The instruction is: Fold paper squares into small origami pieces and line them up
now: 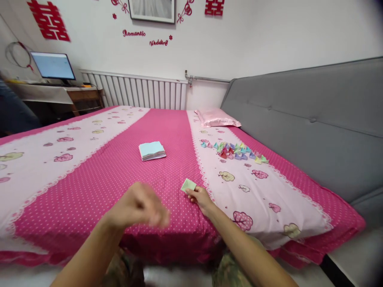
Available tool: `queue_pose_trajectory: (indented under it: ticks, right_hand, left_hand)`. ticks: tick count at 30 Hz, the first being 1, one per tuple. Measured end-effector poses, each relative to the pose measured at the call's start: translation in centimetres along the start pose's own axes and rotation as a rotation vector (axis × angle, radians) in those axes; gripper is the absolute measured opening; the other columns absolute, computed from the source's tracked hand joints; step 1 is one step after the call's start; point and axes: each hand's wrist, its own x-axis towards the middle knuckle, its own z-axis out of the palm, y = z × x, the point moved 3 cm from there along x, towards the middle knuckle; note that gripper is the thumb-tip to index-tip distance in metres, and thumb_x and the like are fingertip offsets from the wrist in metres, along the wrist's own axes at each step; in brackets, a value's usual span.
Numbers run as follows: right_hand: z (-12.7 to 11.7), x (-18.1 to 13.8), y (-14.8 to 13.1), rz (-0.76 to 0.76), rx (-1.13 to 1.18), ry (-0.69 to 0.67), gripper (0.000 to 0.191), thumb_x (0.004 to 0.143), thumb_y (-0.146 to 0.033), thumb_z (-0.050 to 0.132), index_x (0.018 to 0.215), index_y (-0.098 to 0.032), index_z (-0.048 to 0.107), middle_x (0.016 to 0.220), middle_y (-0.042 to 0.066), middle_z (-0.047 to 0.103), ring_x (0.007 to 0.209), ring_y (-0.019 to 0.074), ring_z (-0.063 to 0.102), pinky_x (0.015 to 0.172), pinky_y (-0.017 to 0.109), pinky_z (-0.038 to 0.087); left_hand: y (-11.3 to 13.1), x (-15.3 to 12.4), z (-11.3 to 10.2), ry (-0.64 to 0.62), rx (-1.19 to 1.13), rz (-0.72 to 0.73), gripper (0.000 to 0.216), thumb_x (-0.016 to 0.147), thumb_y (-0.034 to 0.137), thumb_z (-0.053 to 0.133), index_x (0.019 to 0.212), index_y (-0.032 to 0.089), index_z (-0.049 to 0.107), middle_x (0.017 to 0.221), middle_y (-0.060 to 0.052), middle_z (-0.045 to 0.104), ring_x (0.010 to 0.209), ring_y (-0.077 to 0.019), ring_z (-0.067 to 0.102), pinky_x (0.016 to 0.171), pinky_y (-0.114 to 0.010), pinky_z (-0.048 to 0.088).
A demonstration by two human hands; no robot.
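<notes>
Between the thumb and fingers of my right hand [200, 198] is a small square of folded light green paper [188, 185], with crease lines across it. It is just over the pink bedspread. My left hand [143, 205] hangs above the front of the bed, smeared by motion, with its fingers bent downward; whether they hold anything does not show. Beyond it lies a stack of paper sheets [152, 150], pale blue on top. To the right, a cluster of several small folded paper pieces [230, 150] in many colours is spread on the bedspread.
The bed's pink and white cover [173, 127] stretches out ahead. A pink pillow [217, 117] lies at the far right, by the grey padded headboard [305, 103]. At the back are a white radiator [134, 89] and a desk with a monitor [53, 65]. Someone's clothed leg [14, 107] shows at far left.
</notes>
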Motion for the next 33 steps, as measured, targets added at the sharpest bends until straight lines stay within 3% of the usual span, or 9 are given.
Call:
queue_pose_trajectory:
  ticks: [1, 2, 4, 6, 13, 18, 22, 27, 33]
  right_hand:
    - [0.0, 0.2, -0.3, 0.008, 0.006, 0.003, 0.028, 0.056, -0.031, 0.074, 0.074, -0.011, 0.067, 0.053, -0.001, 0.059, 0.043, 0.0052, 0.046, 0.043, 0.017, 0.034]
    - [0.1, 0.3, -0.7, 0.015, 0.012, 0.006, 0.028, 0.057, -0.032, 0.074, 0.073, -0.011, 0.066, 0.053, -0.001, 0.059, 0.042, 0.0048, 0.045, 0.042, 0.017, 0.033]
    - [0.1, 0.5, -1.4, 0.017, 0.022, 0.013, 0.028, 0.058, -0.033, 0.074, 0.076, -0.012, 0.066, 0.055, -0.002, 0.059, 0.043, 0.0044, 0.045, 0.042, 0.017, 0.032]
    - [0.0, 0.5, -1.9, 0.009, 0.024, 0.024, 0.029, 0.058, -0.033, 0.074, 0.078, -0.012, 0.067, 0.056, -0.002, 0.059, 0.044, 0.0045, 0.045, 0.043, 0.017, 0.032]
    - [-0.2, -0.7, -2.6, -0.027, -0.014, 0.069, 0.03, 0.06, -0.033, 0.074, 0.082, -0.013, 0.068, 0.06, -0.002, 0.06, 0.048, 0.005, 0.046, 0.047, 0.018, 0.034]
    - [0.8, -1.9, -3.1, -0.053, 0.0, 0.07, 0.031, 0.06, -0.034, 0.074, 0.083, -0.014, 0.068, 0.065, 0.0, 0.063, 0.05, 0.0067, 0.047, 0.049, 0.02, 0.038]
    - [2.1, -2.7, -3.4, -0.111, -0.042, 0.027, 0.033, 0.062, -0.035, 0.072, 0.088, -0.015, 0.069, 0.072, 0.003, 0.067, 0.058, 0.0114, 0.055, 0.058, 0.024, 0.045]
    - [3.0, -3.1, -3.4, -0.167, -0.11, -0.109, 0.03, 0.064, -0.034, 0.071, 0.087, -0.016, 0.07, 0.078, 0.004, 0.07, 0.07, 0.0176, 0.062, 0.073, 0.033, 0.048]
    - [3.4, -3.1, -3.3, -0.209, -0.192, -0.165, 0.023, 0.069, -0.033, 0.067, 0.084, -0.017, 0.07, 0.077, 0.003, 0.07, 0.073, 0.0183, 0.063, 0.07, 0.031, 0.049]
  left_hand:
    - [-0.7, 1.4, 0.1, -0.029, 0.014, -0.02, 0.008, 0.061, 0.015, 0.074, 0.061, 0.017, 0.067, 0.058, -0.006, 0.066, 0.065, -0.0208, 0.065, 0.062, -0.032, 0.053]
    - [-1.4, 2.9, -0.1, 0.045, -0.027, -0.01, 0.01, 0.059, 0.01, 0.074, 0.062, 0.016, 0.067, 0.059, -0.005, 0.067, 0.065, -0.0182, 0.065, 0.068, -0.029, 0.053]
    - [-3.3, 5.6, -0.8, 0.231, -0.223, -0.035, 0.011, 0.066, 0.006, 0.067, 0.073, 0.014, 0.067, 0.072, -0.004, 0.07, 0.072, -0.0136, 0.066, 0.078, -0.024, 0.051]
    - [-5.4, 7.5, -1.2, 0.291, -0.344, -0.091, 0.015, 0.074, 0.004, 0.058, 0.084, 0.012, 0.065, 0.085, -0.007, 0.07, 0.082, -0.0136, 0.066, 0.084, -0.024, 0.049]
    - [-9.0, 8.6, -2.2, 0.138, -0.656, -0.164, 0.04, 0.083, 0.012, 0.038, 0.122, 0.002, 0.045, 0.113, -0.017, 0.06, 0.112, -0.0223, 0.052, 0.098, -0.032, 0.041]
    - [-8.9, 8.0, -1.4, 0.031, -0.743, -0.168, 0.045, 0.084, 0.029, 0.039, 0.118, 0.001, 0.049, 0.12, -0.019, 0.055, 0.116, -0.0249, 0.048, 0.099, -0.035, 0.038]
    - [-9.2, 7.6, -0.2, 0.033, -0.466, -0.184, 0.043, 0.079, 0.043, 0.05, 0.102, 0.009, 0.063, 0.11, -0.014, 0.062, 0.096, -0.0197, 0.06, 0.083, -0.029, 0.047]
    - [-9.7, 7.4, 0.5, 0.169, 0.136, -0.011, 0.025, 0.06, 0.03, 0.074, 0.079, 0.014, 0.07, 0.078, -0.006, 0.068, 0.069, -0.0146, 0.06, 0.067, -0.024, 0.045]
    - [-9.7, 7.7, 0.6, 0.202, 0.275, 0.102, 0.021, 0.071, 0.035, 0.064, 0.072, 0.016, 0.071, 0.067, -0.003, 0.063, 0.064, -0.0135, 0.054, 0.06, -0.024, 0.041]
